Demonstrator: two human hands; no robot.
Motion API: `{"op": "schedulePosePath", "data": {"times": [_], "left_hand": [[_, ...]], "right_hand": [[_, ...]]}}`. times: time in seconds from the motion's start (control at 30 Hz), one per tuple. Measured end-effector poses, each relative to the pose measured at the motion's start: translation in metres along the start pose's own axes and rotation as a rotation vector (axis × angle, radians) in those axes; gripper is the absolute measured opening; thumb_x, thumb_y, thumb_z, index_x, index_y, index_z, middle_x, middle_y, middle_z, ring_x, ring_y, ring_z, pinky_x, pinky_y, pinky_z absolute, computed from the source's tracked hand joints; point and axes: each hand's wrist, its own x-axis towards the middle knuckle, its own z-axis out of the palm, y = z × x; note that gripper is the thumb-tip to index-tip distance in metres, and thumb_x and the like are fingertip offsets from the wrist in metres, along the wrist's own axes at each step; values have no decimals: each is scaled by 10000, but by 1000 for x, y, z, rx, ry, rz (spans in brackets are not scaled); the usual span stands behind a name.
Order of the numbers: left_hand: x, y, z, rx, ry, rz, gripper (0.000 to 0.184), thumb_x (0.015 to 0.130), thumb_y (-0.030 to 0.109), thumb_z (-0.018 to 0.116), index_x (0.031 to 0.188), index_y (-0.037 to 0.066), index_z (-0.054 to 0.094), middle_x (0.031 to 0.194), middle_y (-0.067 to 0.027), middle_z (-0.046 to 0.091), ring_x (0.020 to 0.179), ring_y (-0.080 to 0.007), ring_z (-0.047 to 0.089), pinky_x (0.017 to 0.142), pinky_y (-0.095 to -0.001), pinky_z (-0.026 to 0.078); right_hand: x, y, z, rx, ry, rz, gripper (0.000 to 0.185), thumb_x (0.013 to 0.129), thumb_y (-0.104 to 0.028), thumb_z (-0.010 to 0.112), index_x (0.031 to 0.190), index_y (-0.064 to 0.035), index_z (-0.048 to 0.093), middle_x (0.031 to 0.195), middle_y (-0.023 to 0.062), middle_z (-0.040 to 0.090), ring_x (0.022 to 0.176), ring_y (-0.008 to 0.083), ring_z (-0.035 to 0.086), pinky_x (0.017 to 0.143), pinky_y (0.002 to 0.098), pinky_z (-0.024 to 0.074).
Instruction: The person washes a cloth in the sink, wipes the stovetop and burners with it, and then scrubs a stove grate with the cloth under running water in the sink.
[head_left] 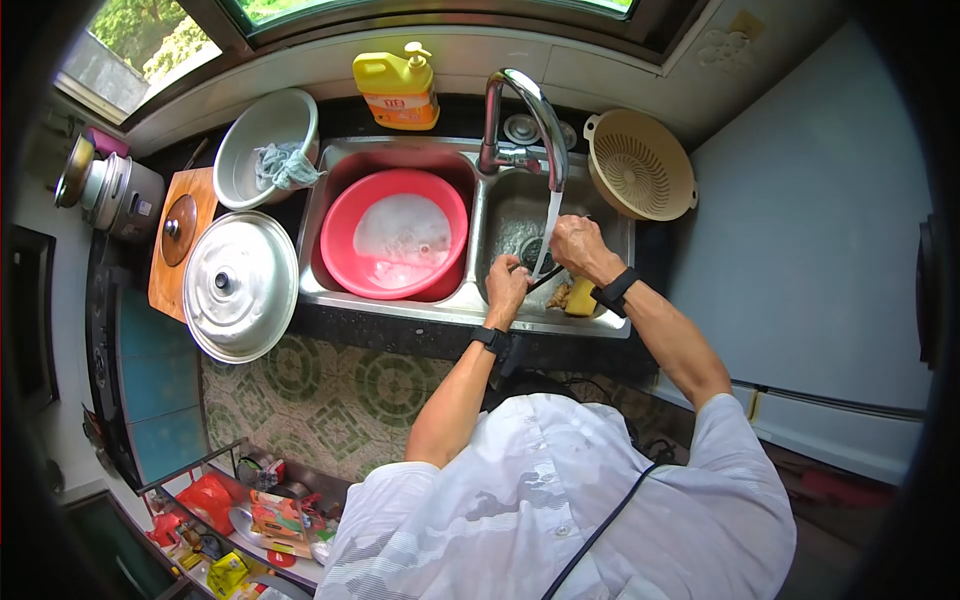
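Both my hands are over the right sink basin (pixel 510 205), beside the water running from the chrome faucet (pixel 550 130). A thin dark stick-like item (pixel 545 278) spans the gap between them. My left hand (pixel 507 285) has its fingers closed at the item's left end. Higher up and to the right, my right hand (pixel 582 246) is closed, and what its fingers hold is hidden. Below my right hand, a yellow sponge (pixel 580 297) lies near the basin's front edge, with a brownish lump (pixel 559 295) against it.
A pink basin (pixel 336 240) of sudsy water fills the left sink. Left of it are a metal lid (pixel 240 290) and a pale bowl (pixel 235 150) with a cloth. Behind stands a yellow bottle (pixel 400 95); at right, a beige colander (pixel 640 165).
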Motion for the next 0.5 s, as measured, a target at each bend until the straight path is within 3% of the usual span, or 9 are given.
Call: {"op": "schedulePosePath", "data": {"times": [0.07,0.13,0.2,0.27,0.3,0.33,0.4,0.43,0.5], "left_hand": [[-6,-4,0,241,-57,25,255,797,47,526,1031,-29,592,842,-166,661,825,-304,649,785,-413,482],[-7,-19,10,881,388,542,255,801,85,579,1035,-13,615,904,-212,640,817,-346,638,878,-491,429],[1,-10,5,919,432,813,190,795,88,582,941,-8,656,765,-198,637,833,-379,620,958,-542,339],[7,4,6,793,-109,558,145,761,58,573,823,-21,677,746,-222,636,831,-382,617,875,-513,409],[16,4,10,566,-193,260,178,776,32,521,803,-42,680,718,-191,637,711,-338,621,738,-435,477],[23,2,11,562,-193,260,178,776,32,521,803,-42,680,718,-191,637,711,-338,621,738,-435,477],[28,2,10,-15,-402,-27,216,780,36,482,816,-73,664,669,-138,622,612,-256,599,598,-357,473],[23,5,11,-69,-389,-66,213,785,50,469,771,-77,639,627,-88,583,585,-182,557,563,-333,440],[22,3,12,-43,-404,-18,210,796,90,496,762,-49,650,624,-59,567,570,-152,525,532,-310,404]], "right_hand": [[0,-10,0,-4,13,-12,121,751,-122,596,771,-4,612,688,209,632,671,367,651,587,468,528],[5,-15,5,-58,30,-109,118,744,-130,604,760,-14,618,702,206,643,656,364,657,577,454,531],[12,-16,35,-130,117,-58,109,745,-138,602,724,-33,623,701,190,648,663,354,665,572,439,536],[12,-27,37,-53,67,0,79,759,-133,592,731,-60,608,695,140,620,678,342,644,580,430,534],[15,-27,39,-49,21,-37,65,761,-118,587,751,-61,617,735,131,630,731,335,650,604,432,536],[16,-22,37,-52,20,-38,65,761,-118,587,751,-61,617,735,131,630,731,335,650,604,432,536],[19,-11,32,4,-134,-241,93,759,-129,598,774,-60,658,763,175,659,695,359,659,660,438,543],[22,-6,31,2,-135,-238,93,759,-129,598,774,-60,658,763,175,659,695,359,659,660,438,543],[25,1,29,86,-3,-391,167,796,-171,604,735,-24,651,732,192,649,661,364,651,640,434,527]]}}
